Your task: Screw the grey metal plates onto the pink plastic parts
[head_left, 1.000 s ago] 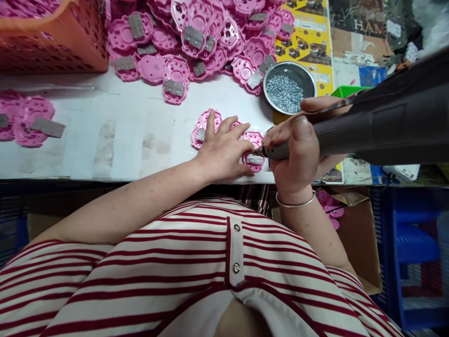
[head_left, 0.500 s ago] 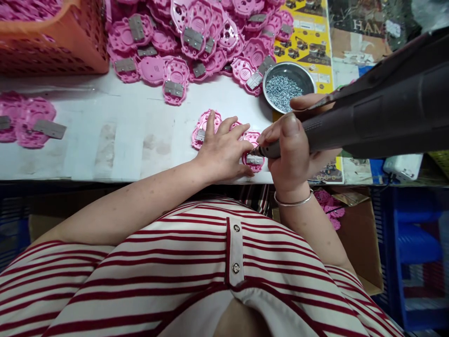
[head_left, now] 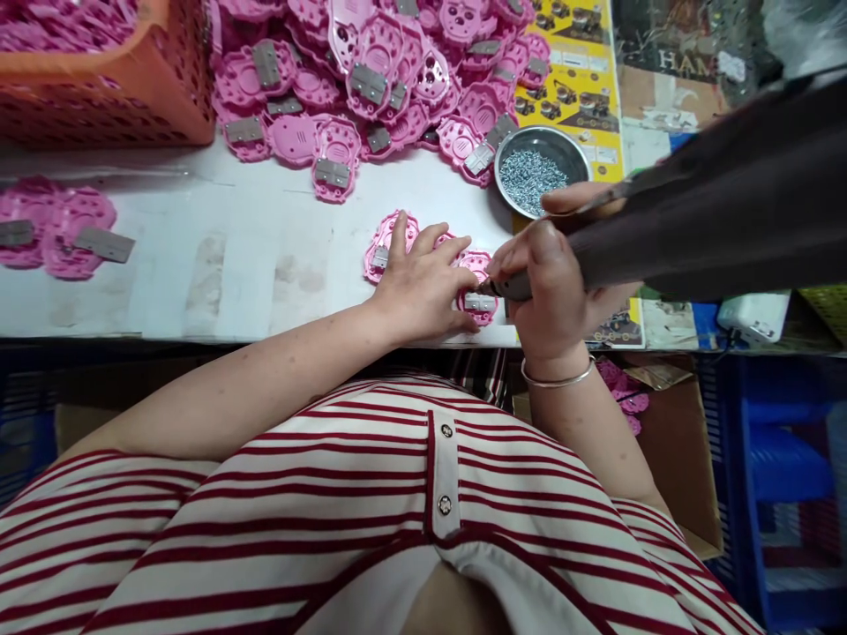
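Observation:
My left hand [head_left: 423, 287] lies palm down with its fingers spread over pink plastic shells. One pink shell [head_left: 390, 242] shows past its fingertips, another is mostly covered, and its thumb and index finger touch the left edge of a right-hand pink shell [head_left: 477, 313]. That shell bears a small grey metal plate [head_left: 480, 302]. In my right hand [head_left: 552, 291] is a dark grey electric screwdriver [head_left: 694, 229], gripped near its front and held slantwise. Its bit meets the right-hand shell above the plate; the exact contact point is hard to see.
A metal bowl [head_left: 574, 163] of small screws stands beyond my right hand. Many pink shells with metal plates are heaped [head_left: 390, 66] at the back. An orange basket [head_left: 178, 84] fills the back left; more shells [head_left: 79, 225] lie left. A cardboard box [head_left: 681, 459] sits below the table edge.
The screwdriver's rear end has swung slightly downward, while its bit stays at the same shell. My left hand holds nearly the same place. The view has shifted a little.

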Demonstrator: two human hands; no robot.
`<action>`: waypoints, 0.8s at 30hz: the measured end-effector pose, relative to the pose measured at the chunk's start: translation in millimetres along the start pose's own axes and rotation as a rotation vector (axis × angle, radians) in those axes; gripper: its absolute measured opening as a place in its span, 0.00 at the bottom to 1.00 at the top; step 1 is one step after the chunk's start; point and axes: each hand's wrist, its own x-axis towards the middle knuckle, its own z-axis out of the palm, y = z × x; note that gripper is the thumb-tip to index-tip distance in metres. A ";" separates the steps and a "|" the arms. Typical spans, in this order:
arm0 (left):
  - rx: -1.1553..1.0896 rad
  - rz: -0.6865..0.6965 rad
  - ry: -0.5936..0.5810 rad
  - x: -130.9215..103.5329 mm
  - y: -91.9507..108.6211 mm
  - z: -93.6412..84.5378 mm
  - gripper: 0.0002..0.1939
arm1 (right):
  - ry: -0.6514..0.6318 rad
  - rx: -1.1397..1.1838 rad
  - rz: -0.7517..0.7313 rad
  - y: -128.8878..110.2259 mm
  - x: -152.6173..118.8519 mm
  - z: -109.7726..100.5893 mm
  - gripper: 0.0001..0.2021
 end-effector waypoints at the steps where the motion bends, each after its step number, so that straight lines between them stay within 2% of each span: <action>1: 0.006 0.002 0.003 1.5 0.8 0.5 0.20 | 0.102 0.021 -0.042 -8.2 0.7 -0.4 0.14; 4: 0.020 0.004 -0.008 4.0 -0.2 0.2 0.21 | 0.165 0.093 -0.119 -33.9 3.9 -3.4 0.11; 7: 0.022 -0.013 0.020 -4.3 -13.0 -6.3 0.25 | 0.224 0.143 -0.193 -48.6 6.5 -9.2 0.07; 10: 0.047 -0.050 0.084 -21.3 -35.3 -17.8 0.23 | 0.303 0.209 -0.235 -47.5 6.0 -15.5 0.07; 13: 0.075 -0.062 0.099 -31.6 -53.7 -27.6 0.21 | 0.291 0.257 -0.248 -40.5 3.4 -18.7 0.08; 17: 0.098 0.015 0.057 -21.5 -61.5 -29.7 0.22 | 0.307 0.255 -0.244 -40.0 1.1 -18.5 0.06; 20: 0.115 0.082 0.021 -8.1 -60.2 -26.0 0.21 | 0.329 0.236 -0.209 -43.9 0.8 -20.4 0.04; 24: 0.136 0.130 0.018 -1.3 -56.0 -19.7 0.18 | 0.341 0.230 -0.246 -43.9 -0.1 -26.5 0.05</action>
